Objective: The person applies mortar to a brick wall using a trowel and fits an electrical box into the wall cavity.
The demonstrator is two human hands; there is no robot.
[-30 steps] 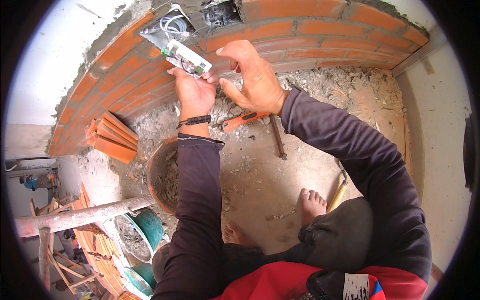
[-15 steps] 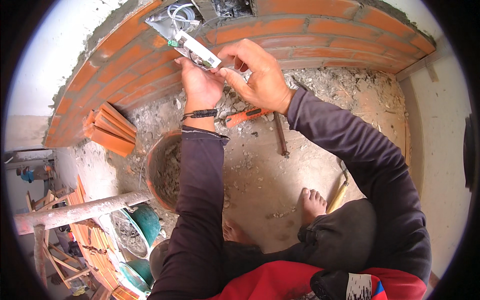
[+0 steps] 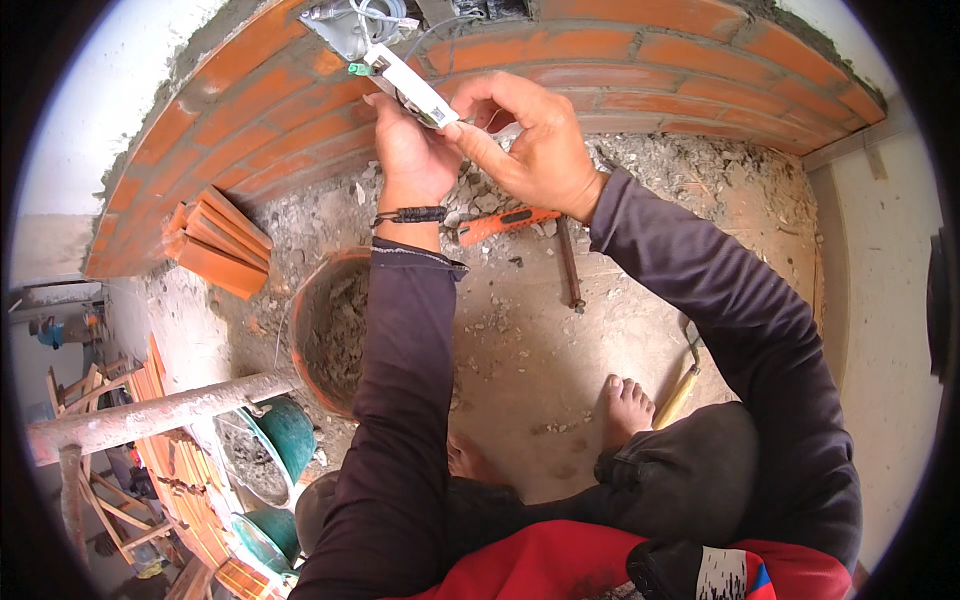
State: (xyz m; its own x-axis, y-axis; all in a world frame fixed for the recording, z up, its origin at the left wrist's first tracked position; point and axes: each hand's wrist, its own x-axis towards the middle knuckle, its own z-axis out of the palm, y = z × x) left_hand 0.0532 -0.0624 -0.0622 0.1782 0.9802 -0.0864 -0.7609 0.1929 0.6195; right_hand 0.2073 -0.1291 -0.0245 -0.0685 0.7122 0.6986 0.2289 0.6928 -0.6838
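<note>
You are handling a narrow white electrical module [image 3: 412, 88] just below a grey recessed wall box [image 3: 340, 38] in the brick wall [image 3: 585, 48]. Your left hand [image 3: 418, 158] is supporting it from below, palm turned up, its fingers curling narrowly around the housing and partly hiding behind it. Your right hand [image 3: 545, 140] is bringing thumb and forefinger close together at the module's lower right end; the thumb is touching the corner, but I cannot tell whether the two are pinching the housing or something thin beside it.

A green connector [image 3: 358, 69] is sitting at the module's upper left end, and pale cable [image 3: 372, 12] is running up from there toward the box. The module is hanging clear of the box, tilted, its upper end nearer the opening. The step in hand seems to be working on the wired module while it is out of the wall.

The next move is probably calling for a steady left-hand support and fine, light right-fingertip work, without tugging at the cable or the connector. Below, an orange-handled tool [image 3: 505, 225] is lying on the rubble-strewn floor [image 3: 520, 345].
</note>
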